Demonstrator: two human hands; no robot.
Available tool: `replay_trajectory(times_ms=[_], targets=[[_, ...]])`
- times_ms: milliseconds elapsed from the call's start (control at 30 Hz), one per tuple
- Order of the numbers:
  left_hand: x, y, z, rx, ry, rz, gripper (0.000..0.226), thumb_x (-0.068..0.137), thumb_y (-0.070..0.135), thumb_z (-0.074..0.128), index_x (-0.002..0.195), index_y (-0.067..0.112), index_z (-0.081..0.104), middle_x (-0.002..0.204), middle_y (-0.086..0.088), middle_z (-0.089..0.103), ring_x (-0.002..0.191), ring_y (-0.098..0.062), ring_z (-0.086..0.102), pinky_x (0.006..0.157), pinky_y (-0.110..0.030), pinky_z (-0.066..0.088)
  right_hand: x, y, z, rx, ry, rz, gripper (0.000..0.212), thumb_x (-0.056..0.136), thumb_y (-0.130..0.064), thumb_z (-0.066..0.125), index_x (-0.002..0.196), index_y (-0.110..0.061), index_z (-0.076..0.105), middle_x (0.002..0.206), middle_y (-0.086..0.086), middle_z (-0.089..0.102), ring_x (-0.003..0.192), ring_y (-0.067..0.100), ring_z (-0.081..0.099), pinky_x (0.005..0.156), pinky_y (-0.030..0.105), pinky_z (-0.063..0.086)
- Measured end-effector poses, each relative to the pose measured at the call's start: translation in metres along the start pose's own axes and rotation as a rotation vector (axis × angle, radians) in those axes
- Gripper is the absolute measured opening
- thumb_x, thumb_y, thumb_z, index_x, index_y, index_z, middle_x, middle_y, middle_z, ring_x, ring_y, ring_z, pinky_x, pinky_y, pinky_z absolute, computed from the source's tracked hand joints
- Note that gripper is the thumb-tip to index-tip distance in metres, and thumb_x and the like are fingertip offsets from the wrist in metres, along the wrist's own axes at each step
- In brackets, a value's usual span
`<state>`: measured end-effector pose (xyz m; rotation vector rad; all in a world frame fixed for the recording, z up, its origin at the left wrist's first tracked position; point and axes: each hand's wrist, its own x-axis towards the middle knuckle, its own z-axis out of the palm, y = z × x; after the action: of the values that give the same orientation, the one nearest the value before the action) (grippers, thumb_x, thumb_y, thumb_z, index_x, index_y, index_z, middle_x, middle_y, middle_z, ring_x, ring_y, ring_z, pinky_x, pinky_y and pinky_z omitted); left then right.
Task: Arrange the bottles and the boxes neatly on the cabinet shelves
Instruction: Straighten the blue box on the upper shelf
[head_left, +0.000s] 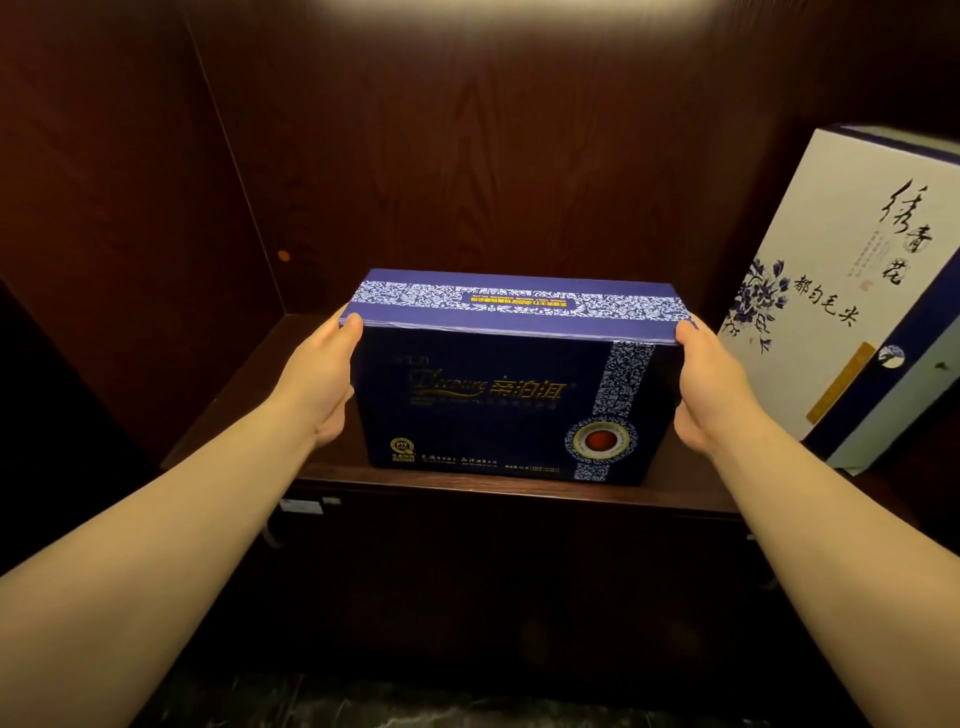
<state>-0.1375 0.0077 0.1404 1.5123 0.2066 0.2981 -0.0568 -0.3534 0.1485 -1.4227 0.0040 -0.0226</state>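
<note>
A dark blue box (498, 395) with white floral bands and gold lettering stands on its long edge on the dark wooden cabinet shelf (244, 405), close to the front edge. My left hand (324, 379) grips its left end and my right hand (711, 387) grips its right end, thumbs on the top edge. A tall white box (852, 291) with blue flowers and black calligraphy stands upright at the right, leaning a little, apart from the blue box.
The cabinet's dark wood back panel (493, 171) and left side wall (130, 234) enclose the shelf. Bare shelf lies left of and behind the blue box. Below the shelf front is dark; a marbled floor (415, 706) shows at the bottom.
</note>
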Motion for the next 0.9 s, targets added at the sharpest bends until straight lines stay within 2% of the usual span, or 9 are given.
replay_trajectory(times_ms=[133,233,300,367,433,500,600,733,900], targets=[[-0.004,-0.016,-0.004,0.018,0.004,0.016,0.028,0.096,0.064,0.038,0.106,0.064,0.064,0.113,0.024,0.071,0.103,0.009,0.063,0.089,-0.032,0.044,-0.003,0.018,-0.010,0.075,0.017,0.043,0.052,0.094,-0.066,0.040,0.129,-0.036,0.063,0.122,-0.005,0.073,0.109,0.011,0.069,0.089,0.036,0.051],[-0.008,-0.050,-0.013,0.000,0.015,-0.108,0.049,0.096,0.068,0.029,0.134,0.048,0.052,0.147,0.011,0.052,0.136,-0.013,0.044,0.112,-0.046,0.032,-0.013,0.055,-0.021,0.069,0.029,0.146,0.072,0.086,-0.079,0.035,0.145,-0.040,0.047,0.144,-0.014,0.056,0.120,0.004,0.055,0.107,0.038,0.036],[-0.012,-0.078,-0.020,0.076,0.019,-0.147,0.052,0.102,0.057,0.031,0.150,0.036,0.037,0.152,0.012,0.039,0.142,-0.019,0.036,0.111,-0.041,0.031,-0.028,0.087,-0.030,-0.162,-0.015,0.125,0.059,0.090,-0.066,0.052,0.143,-0.041,0.043,0.143,-0.015,0.053,0.116,-0.003,0.051,0.106,0.033,0.035],[-0.017,-0.102,-0.027,0.205,-0.051,-0.128,0.041,0.106,0.029,0.039,0.146,0.039,0.033,0.145,0.014,0.042,0.139,-0.020,0.038,0.106,-0.033,0.032,-0.037,0.120,-0.040,-0.366,-0.093,0.097,0.064,0.092,-0.039,0.070,0.147,-0.033,0.039,0.142,-0.012,0.052,0.123,0.001,0.051,0.105,0.029,0.037],[-0.020,-0.120,-0.032,0.334,-0.163,-0.152,0.061,0.100,0.004,0.045,0.150,0.035,0.029,0.146,0.004,0.046,0.137,-0.019,0.041,0.106,-0.031,0.034,-0.037,0.137,-0.047,-0.437,-0.100,0.132,0.079,0.090,-0.019,0.074,0.154,-0.029,0.028,0.146,-0.009,0.046,0.129,0.009,0.046,0.109,0.034,0.036],[-0.022,-0.127,-0.038,0.382,-0.218,-0.204,0.077,0.093,-0.007,0.044,0.152,0.037,0.023,0.143,0.001,0.048,0.132,-0.013,0.048,0.102,-0.027,0.040,-0.033,0.144,-0.044,-0.440,-0.066,0.147,0.084,0.088,-0.006,0.068,0.154,-0.033,0.024,0.149,-0.006,0.045,0.131,0.013,0.045,0.110,0.039,0.037],[-0.023,-0.127,-0.043,0.405,-0.241,-0.226,0.084,0.087,-0.011,0.041,0.141,0.051,0.022,0.128,0.013,0.051,0.111,0.008,0.055,0.081,-0.013,0.046,-0.030,0.148,-0.041,-0.461,-0.040,0.153,0.085,0.083,0.000,0.061,0.153,-0.034,0.023,0.148,-0.004,0.046,0.131,0.018,0.047,0.112,0.046,0.038],[-0.024,-0.126,-0.051,0.423,-0.242,-0.264,0.090,0.083,-0.006,0.047,0.146,0.051,0.017,0.122,0.024,0.050,0.101,0.019,0.055,0.074,-0.017,0.042,-0.032,0.154,-0.039,-0.443,-0.044,0.148,0.085,0.080,-0.002,0.060,0.149,-0.038,0.027,0.141,-0.009,0.051,0.125,0.010,0.050,0.106,0.038,0.040],[-0.027,-0.125,-0.064,0.420,-0.219,-0.254,0.094,0.075,0.009,0.049,0.152,0.046,0.010,0.137,0.013,0.045,0.122,-0.006,0.048,0.097,-0.035,0.045,-0.039,0.157,-0.029,-0.441,-0.066,0.141,0.085,0.077,-0.005,0.064,0.146,-0.040,0.029,0.128,-0.021,0.054,0.121,0.007,0.053,0.102,0.036,0.042]])
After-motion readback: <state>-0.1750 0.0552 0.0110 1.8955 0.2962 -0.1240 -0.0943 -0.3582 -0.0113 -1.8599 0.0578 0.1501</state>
